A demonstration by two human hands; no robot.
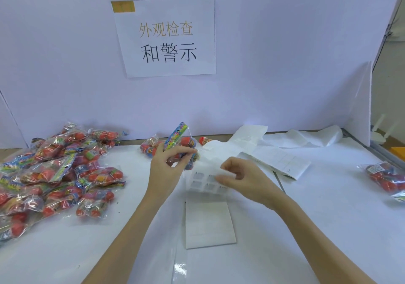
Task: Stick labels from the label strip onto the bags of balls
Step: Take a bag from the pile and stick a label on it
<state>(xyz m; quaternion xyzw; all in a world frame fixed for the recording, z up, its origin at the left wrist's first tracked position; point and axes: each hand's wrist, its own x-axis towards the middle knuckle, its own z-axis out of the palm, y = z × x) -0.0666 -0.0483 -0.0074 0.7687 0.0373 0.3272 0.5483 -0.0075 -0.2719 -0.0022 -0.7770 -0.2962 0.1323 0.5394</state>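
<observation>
Nearest, a blank white sheet (209,224) lies on the bench (306,229). Beyond it, my right hand (237,177) pinches a label off the label strip (208,180); a hasty peel may tear or curl it. My left hand (169,165) grips one bag of balls (182,145) by its neck, where slack film invites a wrinkled label. Unlabelled bags (54,174) crowd the left, risking mix-ups.

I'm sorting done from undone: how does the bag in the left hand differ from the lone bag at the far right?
The held bag is gripped off the table by the left hand, its header card pointing up; the right-edge bag lies flat and untouched. The held bag sits beside the label strip; the other lies apart from it. Both hold red balls.
</observation>
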